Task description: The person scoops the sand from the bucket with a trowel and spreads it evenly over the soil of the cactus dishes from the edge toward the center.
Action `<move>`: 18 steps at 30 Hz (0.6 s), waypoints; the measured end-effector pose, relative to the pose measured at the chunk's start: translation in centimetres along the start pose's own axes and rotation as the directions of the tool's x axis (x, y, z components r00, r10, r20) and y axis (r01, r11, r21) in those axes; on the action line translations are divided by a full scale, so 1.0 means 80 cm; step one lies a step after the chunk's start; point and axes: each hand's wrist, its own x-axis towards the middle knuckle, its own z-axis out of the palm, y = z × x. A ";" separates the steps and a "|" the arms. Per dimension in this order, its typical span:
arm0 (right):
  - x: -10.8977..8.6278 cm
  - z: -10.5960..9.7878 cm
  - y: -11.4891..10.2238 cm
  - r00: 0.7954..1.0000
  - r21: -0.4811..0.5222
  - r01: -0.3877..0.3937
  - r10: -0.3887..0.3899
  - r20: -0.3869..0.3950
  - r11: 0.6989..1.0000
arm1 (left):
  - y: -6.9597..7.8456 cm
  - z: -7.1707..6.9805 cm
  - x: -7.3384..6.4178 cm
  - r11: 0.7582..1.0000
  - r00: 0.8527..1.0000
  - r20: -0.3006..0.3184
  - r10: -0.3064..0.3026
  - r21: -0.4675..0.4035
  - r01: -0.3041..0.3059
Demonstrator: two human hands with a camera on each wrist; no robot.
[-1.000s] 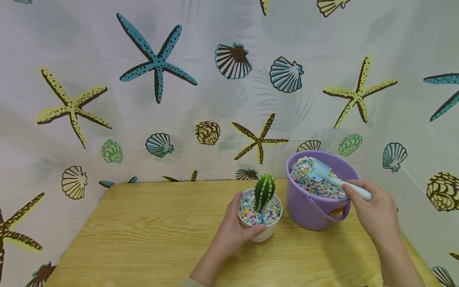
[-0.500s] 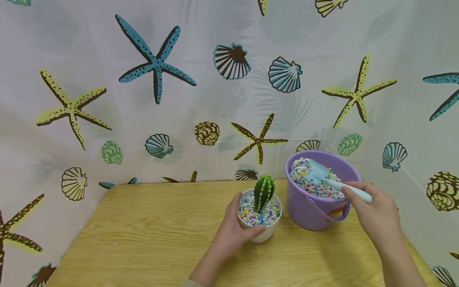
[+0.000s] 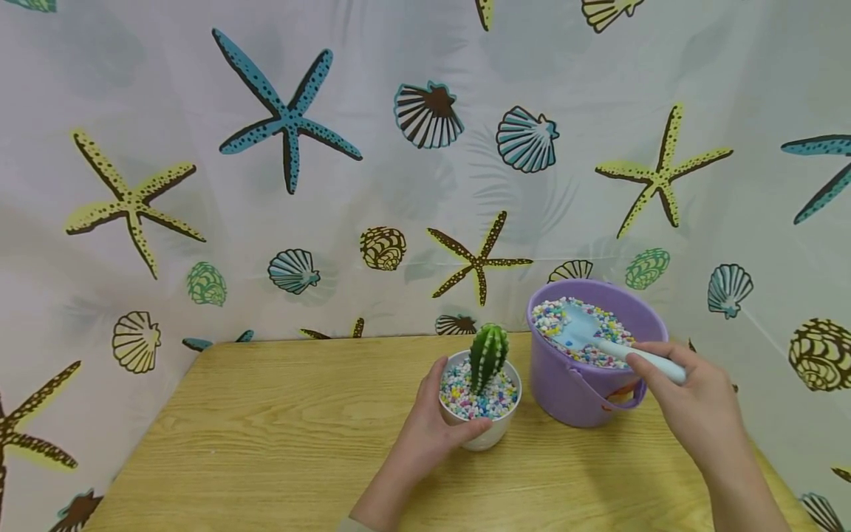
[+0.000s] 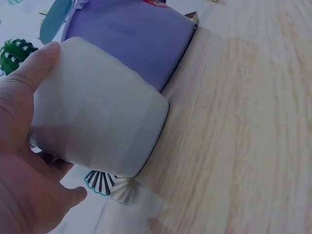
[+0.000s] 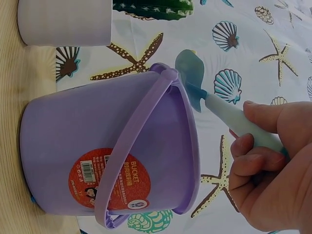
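Observation:
A white flowerpot (image 3: 487,436) filled with multicoloured pebbles (image 3: 465,399) stands on the table, a small green cactus (image 3: 488,360) rising from it. My left hand (image 3: 432,425) holds it from the left, thumb across the near side and fingers around the far side. My right hand (image 3: 698,399) grips the handle of a light blue toy shovel (image 3: 577,329). The shovel's blade (image 5: 190,70) shows at the rim of the purple bucket (image 5: 83,122) in the right wrist view. From the head, the blade lies over the pebbles (image 3: 548,314) in the bucket, with few on it.
The bucket's handle (image 5: 134,126) hangs down its side, over a red round label (image 5: 78,175). The wooden table (image 3: 266,428) extends to the left of the pot. A white cloth (image 3: 359,177) printed with starfish and shells hangs behind and beside the table.
The shovel's blade has lowered and tilted in the bucket, and the mound of pebbles at its tip has flattened out. The left hand and flowerpot have stayed in place.

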 end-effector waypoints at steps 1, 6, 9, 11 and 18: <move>-0.001 0.000 0.000 1.000 0.002 -0.001 0.001 0.003 1.000 | -0.001 0.000 0.000 1.000 1.000 0.000 0.002 0.002 -0.002; -0.005 0.000 -0.001 1.000 0.004 0.006 -0.006 0.011 1.000 | 0.000 0.000 0.000 1.000 1.000 0.001 0.002 0.007 -0.002; -0.008 -0.001 0.000 1.000 0.005 0.000 0.000 0.020 1.000 | 0.000 0.000 -0.001 1.000 1.000 0.002 0.002 0.007 -0.002; -0.010 -0.001 0.001 1.000 0.003 -0.007 0.007 0.028 1.000 | 0.000 0.000 -0.001 1.000 1.000 0.000 0.001 0.007 -0.001; -0.019 -0.001 0.001 0.999 -0.008 0.011 -0.010 0.047 1.000 | 0.001 0.000 -0.001 1.000 1.000 -0.001 -0.003 0.005 0.003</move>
